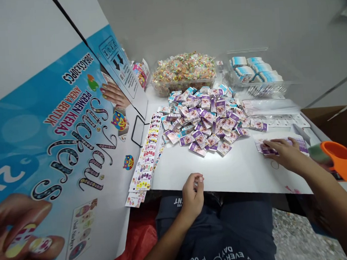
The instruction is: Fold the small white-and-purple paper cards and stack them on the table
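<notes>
I see the right hand [287,154] spread on the crosswise purple stack [302,145]; the left hand [194,195], curled closed, is farther.

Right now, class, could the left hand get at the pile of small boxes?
Probably yes: only white tabletop shows between the left hand and the pile of small boxes.

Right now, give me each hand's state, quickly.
Left hand: loosely curled; whether it holds anything cannot be told.
Right hand: resting on the purple-and-white stack; grip cannot be told.
</notes>
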### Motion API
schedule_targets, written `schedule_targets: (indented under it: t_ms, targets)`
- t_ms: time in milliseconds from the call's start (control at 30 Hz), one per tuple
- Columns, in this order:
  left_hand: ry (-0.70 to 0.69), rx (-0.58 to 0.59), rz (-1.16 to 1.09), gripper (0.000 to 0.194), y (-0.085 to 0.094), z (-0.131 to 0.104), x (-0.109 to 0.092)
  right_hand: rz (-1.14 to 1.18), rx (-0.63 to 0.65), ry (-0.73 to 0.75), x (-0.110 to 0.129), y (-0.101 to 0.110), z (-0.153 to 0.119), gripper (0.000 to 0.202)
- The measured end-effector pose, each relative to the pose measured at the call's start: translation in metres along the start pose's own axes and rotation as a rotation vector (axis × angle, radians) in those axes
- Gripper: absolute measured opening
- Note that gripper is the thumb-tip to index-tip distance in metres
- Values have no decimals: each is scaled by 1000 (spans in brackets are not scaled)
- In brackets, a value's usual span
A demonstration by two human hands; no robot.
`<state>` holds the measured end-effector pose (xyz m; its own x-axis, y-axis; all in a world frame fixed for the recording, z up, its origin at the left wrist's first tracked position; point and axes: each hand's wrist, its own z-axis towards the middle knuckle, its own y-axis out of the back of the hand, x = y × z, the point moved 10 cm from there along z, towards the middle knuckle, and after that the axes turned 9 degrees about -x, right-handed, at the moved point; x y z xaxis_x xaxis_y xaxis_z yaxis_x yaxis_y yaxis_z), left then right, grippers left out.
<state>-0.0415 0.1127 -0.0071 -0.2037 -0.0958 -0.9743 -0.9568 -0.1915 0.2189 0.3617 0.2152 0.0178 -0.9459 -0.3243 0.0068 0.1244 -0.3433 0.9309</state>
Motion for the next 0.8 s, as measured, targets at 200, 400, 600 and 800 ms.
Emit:
schedule_targets:
  t_ms: [200, 400, 600, 800]
  targets:
    - [-61, 14, 52, 26, 0, -1, -6, 6, 22, 117, 26, 17, 12, 37]
    - [-126, 56, 106, 25, -4, -4, -13, -60, -53, 132, 49, 35, 14, 29]
    - [-103, 61, 95, 25, -3, -1, -12, -74, -251, 80, 62, 67, 16, 25]
    - [296, 247, -354, 50, -33, -20, 6, 247, -610, 5, 163, 122, -32, 21]
